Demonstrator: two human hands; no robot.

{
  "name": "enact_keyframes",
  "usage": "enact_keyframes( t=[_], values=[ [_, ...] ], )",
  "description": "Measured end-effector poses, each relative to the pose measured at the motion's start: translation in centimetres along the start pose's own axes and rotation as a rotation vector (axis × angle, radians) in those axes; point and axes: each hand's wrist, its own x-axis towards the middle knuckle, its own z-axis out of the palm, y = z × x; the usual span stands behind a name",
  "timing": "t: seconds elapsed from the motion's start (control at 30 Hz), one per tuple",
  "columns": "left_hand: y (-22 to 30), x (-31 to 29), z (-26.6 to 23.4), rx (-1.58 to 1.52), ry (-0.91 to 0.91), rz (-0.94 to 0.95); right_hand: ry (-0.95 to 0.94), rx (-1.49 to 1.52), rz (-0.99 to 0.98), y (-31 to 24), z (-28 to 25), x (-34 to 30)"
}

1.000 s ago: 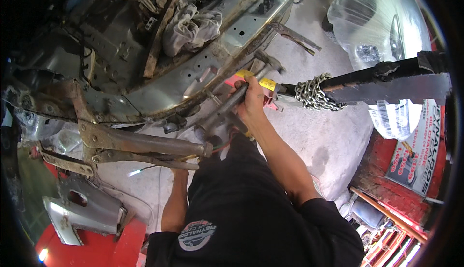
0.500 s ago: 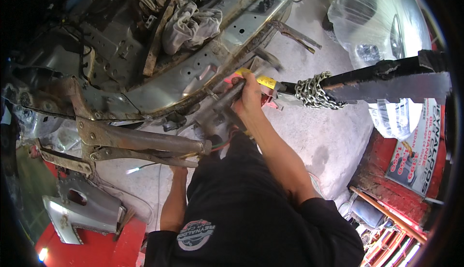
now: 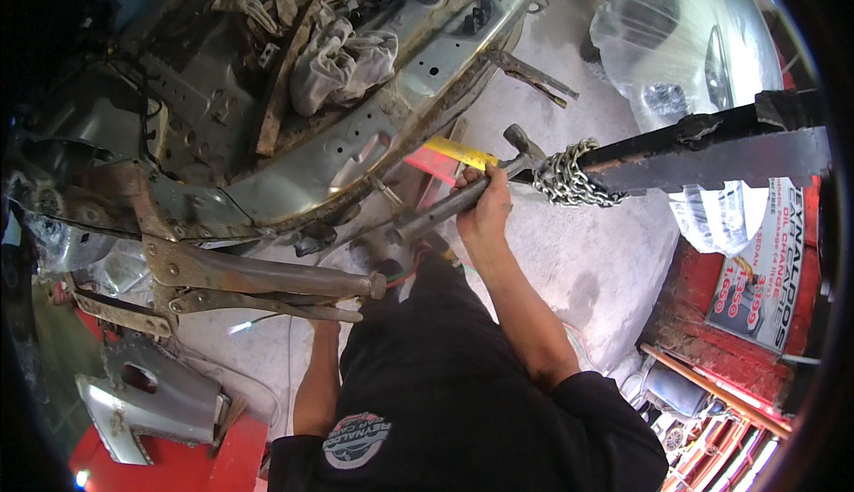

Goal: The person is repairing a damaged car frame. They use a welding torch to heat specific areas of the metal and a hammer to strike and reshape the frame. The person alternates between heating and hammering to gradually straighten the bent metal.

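Gripping a hammer with the right hand, fingers curled tight around the handle, nearer the head than the butt. Pointing away up and to the right of those fingers with the head, down and to the left with the butt. Likely to handle as stiff, solid and top-heavy, hardly fragile, perhaps slippery along a smooth handle if oily. Best held well around the handle, toward the butt for weight in the stroke, closer to the head for control. Just beyond the right fingers, a yellow bar; just right of them, beside the head, a chain wound about a black beam, with contact between head and chain hard to tell. Farther left of them, a large rusty clamp. Mostly hidden behind its lower arm, the left hand; impossible to tell whether closed on anything. Up and to the left of the right fingers, a bare car body bearing a crumpled cloth. Farthest off, up and to the right, a plastic-wrapped car.
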Motion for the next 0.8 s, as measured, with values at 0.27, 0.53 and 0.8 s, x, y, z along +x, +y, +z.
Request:
enact_keyframes(
  t=[0.27,0.53,0.8],
  values=[
    [0.7,-1.4,1.1,-0.032,0.099,-0.023,-0.123,-0.03,0.134,2.7,2.6,1.5],
    [3.5,-4.9,4.2,0.08,0.13,-0.077,-0.01,-0.008,-0.027,0.2,1.4,3.0],
    [2.0,-2.5,1.2,0.063,0.12,-0.143,-0.148,-0.089,0.016,-0.4,1.4,6.8]
  ],
)
